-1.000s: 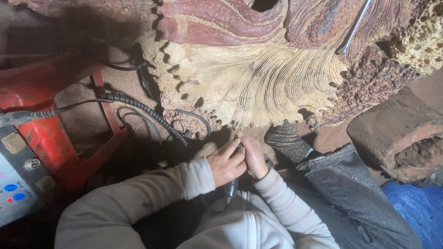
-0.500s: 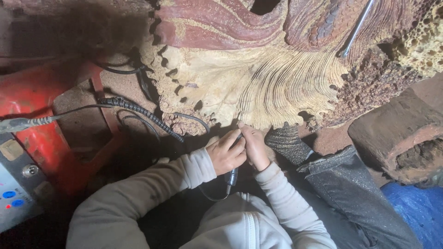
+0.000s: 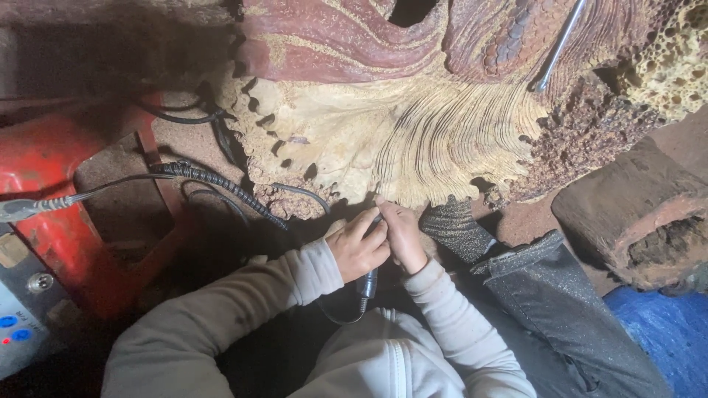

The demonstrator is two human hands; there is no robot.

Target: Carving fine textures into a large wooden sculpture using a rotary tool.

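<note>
A large wood carving [image 3: 398,133] fills the upper middle, with a pale fan of fine grooved lines and dark red wood above it. My left hand [image 3: 359,247] and my right hand [image 3: 404,236] are pressed together at the fan's lower edge. Both grip a slim grey rotary carving handpiece [image 3: 367,284], its tip up against the pale wood. Its flexible cable loops down below my wrists. My beige sleeves reach in from the bottom.
A black ribbed flexible shaft [image 3: 221,188] runs left over dusty ground. A red metal frame [image 3: 51,184] and a grey control box [image 3: 22,324] sit at left. A metal rod [image 3: 557,48] rests on the carving. A rough log [image 3: 634,214] and blue sheet [image 3: 664,332] lie right, my grey trouser leg [image 3: 560,309] between.
The view has shifted slightly, and my hands with the handpiece now sit a little higher, closer to the fan's lower edge. The grip is unchanged.
</note>
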